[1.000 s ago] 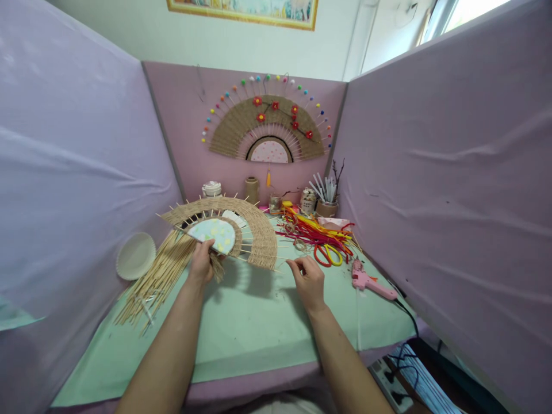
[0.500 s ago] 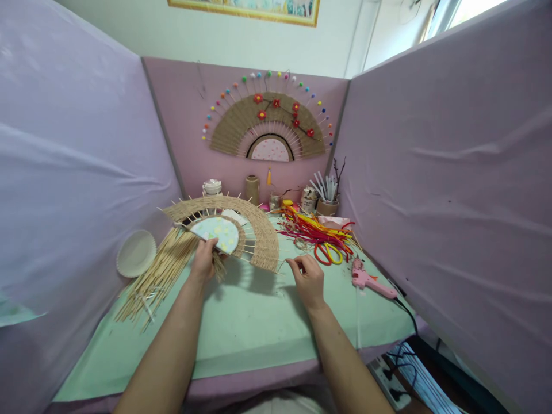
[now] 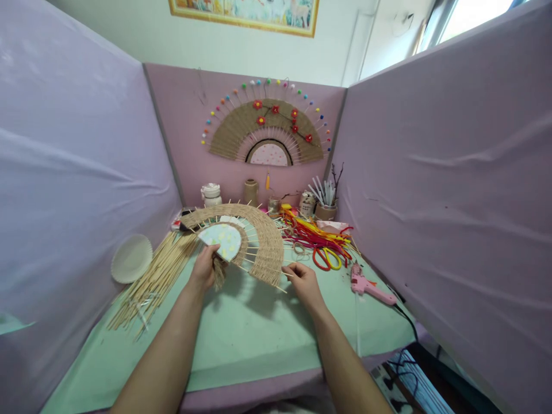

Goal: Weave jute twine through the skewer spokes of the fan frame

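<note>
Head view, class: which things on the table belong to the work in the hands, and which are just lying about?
In hand:
fan, gripped at its base by the left hand; right hand at its lower edge.

Lying about:
sticks, plate, scissors, glue gun, pipe cleaners.

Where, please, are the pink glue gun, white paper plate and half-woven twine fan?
pink glue gun [image 3: 371, 288], head view, on its body.
white paper plate [image 3: 131, 259], head view, its centre.
half-woven twine fan [image 3: 269, 247], head view, woven band.
</note>
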The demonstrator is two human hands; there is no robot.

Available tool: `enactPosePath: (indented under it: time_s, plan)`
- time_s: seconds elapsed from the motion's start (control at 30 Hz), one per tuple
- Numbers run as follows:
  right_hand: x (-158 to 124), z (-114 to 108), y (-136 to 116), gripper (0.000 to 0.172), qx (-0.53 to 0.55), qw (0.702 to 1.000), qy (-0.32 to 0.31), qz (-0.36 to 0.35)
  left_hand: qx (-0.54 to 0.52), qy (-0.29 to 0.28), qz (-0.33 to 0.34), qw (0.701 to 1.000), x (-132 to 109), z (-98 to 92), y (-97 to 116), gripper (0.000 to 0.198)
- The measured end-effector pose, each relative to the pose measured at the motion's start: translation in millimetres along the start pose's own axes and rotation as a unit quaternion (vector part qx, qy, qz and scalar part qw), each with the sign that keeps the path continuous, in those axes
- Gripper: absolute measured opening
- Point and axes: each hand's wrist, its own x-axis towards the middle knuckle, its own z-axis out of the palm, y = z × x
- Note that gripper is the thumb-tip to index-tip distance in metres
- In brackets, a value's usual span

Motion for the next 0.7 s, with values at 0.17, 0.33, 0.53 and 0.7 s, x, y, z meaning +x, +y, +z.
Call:
enactPosePath:
  time_s: [0.17,0.33,0.53,0.7]
  plan:
    - [-3,2,-4,0.028,0.096,0.995,-0.01,0.033,-0.005,0.002,-0.029,1.0,-2,2.6,-1,0.012]
    - [-5,6,-8,0.02,0.324,0.933,-0.063,0.144,-0.005,-0.011,-0.074,0.997,-7,8.3,-5,0.013]
    - [-6,8,-10,0.015,0.415,0.888,-0.073,0.184,0.022,-0.012,-0.138,0.99,-6,12.2,-14,0.013]
    - [-6,9,-7,0.016,0.425,0.88,-0.065,0.203,0.068,-0.023,-0.166,0.984,-14,7.7,-4,0.01]
